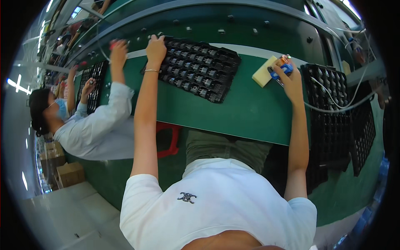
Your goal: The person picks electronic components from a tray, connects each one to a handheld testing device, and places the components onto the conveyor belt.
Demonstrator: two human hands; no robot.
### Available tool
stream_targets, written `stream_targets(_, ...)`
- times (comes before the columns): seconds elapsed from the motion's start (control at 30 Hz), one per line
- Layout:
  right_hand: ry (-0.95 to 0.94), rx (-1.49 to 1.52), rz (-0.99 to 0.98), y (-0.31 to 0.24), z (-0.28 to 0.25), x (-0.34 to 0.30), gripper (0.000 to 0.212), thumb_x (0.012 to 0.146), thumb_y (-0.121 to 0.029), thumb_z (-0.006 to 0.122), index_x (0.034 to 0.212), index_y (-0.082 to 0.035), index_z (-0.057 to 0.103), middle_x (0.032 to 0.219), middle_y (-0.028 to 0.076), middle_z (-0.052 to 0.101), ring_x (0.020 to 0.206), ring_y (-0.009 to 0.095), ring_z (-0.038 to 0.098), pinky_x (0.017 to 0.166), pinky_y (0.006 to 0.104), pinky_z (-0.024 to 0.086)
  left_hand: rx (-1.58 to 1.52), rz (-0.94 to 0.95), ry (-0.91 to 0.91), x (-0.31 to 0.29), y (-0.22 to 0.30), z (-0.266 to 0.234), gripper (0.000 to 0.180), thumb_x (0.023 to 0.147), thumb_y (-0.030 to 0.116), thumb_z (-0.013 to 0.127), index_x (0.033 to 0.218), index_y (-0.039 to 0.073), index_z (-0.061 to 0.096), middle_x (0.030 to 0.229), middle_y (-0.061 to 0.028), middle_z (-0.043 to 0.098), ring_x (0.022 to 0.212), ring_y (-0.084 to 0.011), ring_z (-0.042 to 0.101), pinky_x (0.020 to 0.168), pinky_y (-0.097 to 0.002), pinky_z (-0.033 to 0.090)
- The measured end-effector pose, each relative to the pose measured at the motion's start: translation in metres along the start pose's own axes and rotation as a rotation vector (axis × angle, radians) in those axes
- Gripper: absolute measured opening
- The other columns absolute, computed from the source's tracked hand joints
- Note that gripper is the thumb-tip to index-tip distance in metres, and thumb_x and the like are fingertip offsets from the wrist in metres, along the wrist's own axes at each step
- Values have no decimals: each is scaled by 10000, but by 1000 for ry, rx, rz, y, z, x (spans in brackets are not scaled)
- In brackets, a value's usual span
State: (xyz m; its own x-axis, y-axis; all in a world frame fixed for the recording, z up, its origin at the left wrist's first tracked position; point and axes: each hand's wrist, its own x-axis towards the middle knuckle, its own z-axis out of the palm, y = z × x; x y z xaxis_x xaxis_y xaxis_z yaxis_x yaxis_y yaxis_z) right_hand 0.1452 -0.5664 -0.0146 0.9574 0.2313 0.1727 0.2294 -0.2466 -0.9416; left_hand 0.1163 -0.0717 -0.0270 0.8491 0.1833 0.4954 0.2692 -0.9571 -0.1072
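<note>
Black plastic tray point(228, 81) lies at a slant on the green bench, its pockets filled with rows of small dark parts with metallic glints. My left hand point(156, 50) is closed at the tray's far left corner, a bracelet on the wrist. Over at the right, my right hand point(292, 79) is closed around a small blue-and-orange object point(285, 68) whose kind I cannot make out. Beside that hand, close to the held object, rests a pale yellow block point(264, 71) that looks like sponge.
More black trays point(329, 121) stand at the bench's right end, with a white cable point(333, 110) looping over them. A masked co-worker point(96, 112) works close by on the left, near another black tray point(98, 79). Small parts point(221, 31) sit along the far strip behind a rail.
</note>
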Motion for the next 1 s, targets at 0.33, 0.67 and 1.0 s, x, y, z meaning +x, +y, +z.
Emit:
stream_targets(0.33, 120, -401, -152, -3, 11, -8, 476, 781, -320, 760, 1100, 6, 622, 866, 125, 657, 714, 201, 635, 689, 299, 512, -95, -91, -217, 15, -18, 9, 182, 890, 200, 587, 980, 45, 556, 1025, -191, 569, 918, -396, 624, 765, -483, 515)
stream_targets(0.67, 216, -490, -244, -1, 16, -9, 465, 757, -318, 773, 1070, 0, 643, 886, 101, 642, 679, 205, 632, 645, 308, 510, -1455, -420, -159, -8, 52, -48, 58, 976, 96, 491, 998, 50, 520, 922, -170, 700, 637, -168, 663, 490, -210, 448)
stream_targets(1.0, 259, -551, -252, 4, 15, -6, 426, 775, -332, 754, 1053, -26, 649, 890, 105, 640, 682, 231, 635, 646, 326, 509, -2397, -581, -492, -85, 139, -78, 308, 986, 305, 432, 988, 22, 553, 850, -82, 510, 696, -174, 444, 589, -269, 365)
